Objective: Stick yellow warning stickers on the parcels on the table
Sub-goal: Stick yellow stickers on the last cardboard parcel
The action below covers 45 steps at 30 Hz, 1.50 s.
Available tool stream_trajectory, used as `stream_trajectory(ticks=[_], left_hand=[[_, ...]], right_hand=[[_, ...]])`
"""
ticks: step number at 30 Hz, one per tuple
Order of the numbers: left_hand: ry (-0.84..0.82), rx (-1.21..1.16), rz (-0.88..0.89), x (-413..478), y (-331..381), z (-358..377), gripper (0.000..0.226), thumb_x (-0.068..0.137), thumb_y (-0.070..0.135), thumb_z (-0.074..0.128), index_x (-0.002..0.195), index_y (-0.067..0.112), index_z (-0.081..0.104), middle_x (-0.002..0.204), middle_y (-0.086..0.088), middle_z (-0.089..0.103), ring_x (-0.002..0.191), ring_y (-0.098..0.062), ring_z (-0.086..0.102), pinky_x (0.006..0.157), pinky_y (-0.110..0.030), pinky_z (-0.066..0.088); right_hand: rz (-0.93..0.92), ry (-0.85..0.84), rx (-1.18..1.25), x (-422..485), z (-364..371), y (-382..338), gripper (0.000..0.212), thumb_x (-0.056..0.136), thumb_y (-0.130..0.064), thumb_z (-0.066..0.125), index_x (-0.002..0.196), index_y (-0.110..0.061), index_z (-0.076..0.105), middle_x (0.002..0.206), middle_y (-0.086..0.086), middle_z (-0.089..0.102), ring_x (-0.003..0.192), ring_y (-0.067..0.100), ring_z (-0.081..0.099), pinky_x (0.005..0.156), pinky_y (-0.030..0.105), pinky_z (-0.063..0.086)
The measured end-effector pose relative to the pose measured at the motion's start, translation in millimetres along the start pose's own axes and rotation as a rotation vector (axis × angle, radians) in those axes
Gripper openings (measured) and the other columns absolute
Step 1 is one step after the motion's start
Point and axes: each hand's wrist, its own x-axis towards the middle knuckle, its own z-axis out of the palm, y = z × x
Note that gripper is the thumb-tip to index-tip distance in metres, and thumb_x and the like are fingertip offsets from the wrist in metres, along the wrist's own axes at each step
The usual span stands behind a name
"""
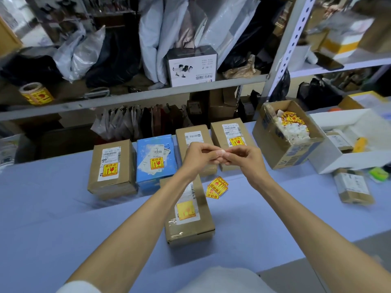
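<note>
Parcels are sitting on the blue table (63,208), six in plain sight. Four are forming a back row: a left brown parcel (112,168), a blue parcel (156,161), a middle brown parcel (193,140) and a right brown parcel (230,138). A front parcel (188,210) is lying nearer the person, and a small parcel (353,187) is lying well apart to the right. Yellow stickers are showing on four of them: the left brown one, the blue one, the right brown one and the front one; the hands are hiding much of the middle one. A loose pile of stickers (216,187) is lying just beside the front parcel, and an open carton (296,157) is holding many more. The left hand (196,157) and right hand (247,159) are meeting above the back row, fingers curled, both pinching one pale slip (222,153) between their fingertips.
</note>
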Motion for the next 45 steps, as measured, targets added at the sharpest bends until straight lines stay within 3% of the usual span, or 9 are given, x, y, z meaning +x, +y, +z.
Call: stream_trajectory(ticks=[2,7,11,17,22,26,32,36,45], left_hand=[[-0.054,0.074,0.026,9.2,1.7,16.8,0.009,0.086,0.009,0.068,0.093,0.007,0.073,0.080,-0.012,0.073,0.071,-0.017,0.070,0.068,-0.023,0.058],[-0.063,0.617,0.270,33.1,3.9,62.3,0.016,0.087,0.030,0.064,0.094,0.019,0.073,0.077,0.003,0.073,0.072,-0.008,0.066,0.069,-0.027,0.054],[-0.217,0.898,0.310,61.4,10.2,103.2,0.018,0.086,0.030,0.062,0.100,0.023,0.070,0.084,0.004,0.073,0.084,-0.016,0.066,0.072,-0.032,0.053],[-0.277,1.067,0.334,113.1,24.1,156.2,0.025,0.087,0.032,0.060,0.108,0.022,0.066,0.102,0.000,0.071,0.098,-0.024,0.063,0.077,-0.037,0.051],[-0.292,1.143,0.322,156.9,37.0,188.2,0.025,0.084,0.036,0.060,0.103,0.020,0.065,0.100,-0.006,0.069,0.094,-0.030,0.063,0.076,-0.041,0.053],[-0.287,1.132,0.302,181.0,35.3,195.2,0.033,0.084,0.043,0.063,0.107,0.020,0.063,0.101,-0.007,0.068,0.093,-0.029,0.063,0.074,-0.042,0.054],[-0.219,1.053,0.250,180.6,22.3,167.5,0.019,0.085,0.029,0.060,0.100,0.020,0.068,0.095,-0.001,0.071,0.089,-0.023,0.064,0.073,-0.036,0.053],[-0.127,0.976,0.137,156.4,7.1,128.4,0.024,0.087,0.030,0.060,0.107,0.019,0.066,0.089,0.001,0.070,0.085,-0.020,0.064,0.076,-0.037,0.054],[0.284,0.777,-0.159,27.2,-50.1,-0.3,0.015,0.080,0.030,0.064,0.093,0.025,0.069,0.080,0.009,0.069,0.082,-0.015,0.066,0.077,-0.034,0.054]], right_hand=[[0.011,0.081,0.001,-1.8,-15.0,1.8,0.007,0.082,-0.002,0.071,0.088,-0.001,0.073,0.079,0.017,0.071,0.069,0.023,0.069,0.069,0.032,0.058],[0.029,0.248,-0.021,-4.0,-51.2,0.5,0.004,0.078,-0.005,0.076,0.077,-0.006,0.072,0.072,0.015,0.070,0.062,0.020,0.067,0.062,0.027,0.057],[0.077,0.355,-0.060,-0.9,-100.1,2.2,0.009,0.074,-0.005,0.080,0.077,0.000,0.072,0.068,0.014,0.069,0.057,0.016,0.065,0.058,0.024,0.056],[0.213,0.539,-0.236,23.9,-173.0,8.5,0.017,0.068,0.002,0.078,0.065,-0.012,0.070,0.066,0.008,0.068,0.066,0.023,0.065,0.072,0.039,0.057],[0.223,0.602,-0.328,61.7,-210.8,2.5,0.022,0.065,0.004,0.075,0.061,-0.016,0.068,0.068,0.007,0.069,0.076,0.030,0.070,0.077,0.044,0.059],[0.206,0.650,-0.363,93.4,-222.0,-3.6,0.012,0.076,-0.003,0.071,0.087,-0.004,0.070,0.082,0.009,0.070,0.076,0.021,0.069,0.069,0.028,0.057],[0.210,0.622,-0.420,115.1,-210.8,14.1,0.007,0.085,-0.014,0.059,0.080,-0.012,0.064,0.081,0.006,0.069,0.079,0.022,0.067,0.079,0.046,0.057],[0.132,0.547,-0.484,102.9,-172.5,17.5,0.014,0.086,-0.023,0.058,0.084,-0.012,0.068,0.077,-0.002,0.067,0.081,0.018,0.063,0.068,0.032,0.048],[0.085,-0.048,-0.591,55.1,-31.8,32.1,0.009,0.079,-0.024,0.066,0.078,-0.015,0.068,0.075,-0.003,0.068,0.076,0.015,0.064,0.072,0.033,0.050]])
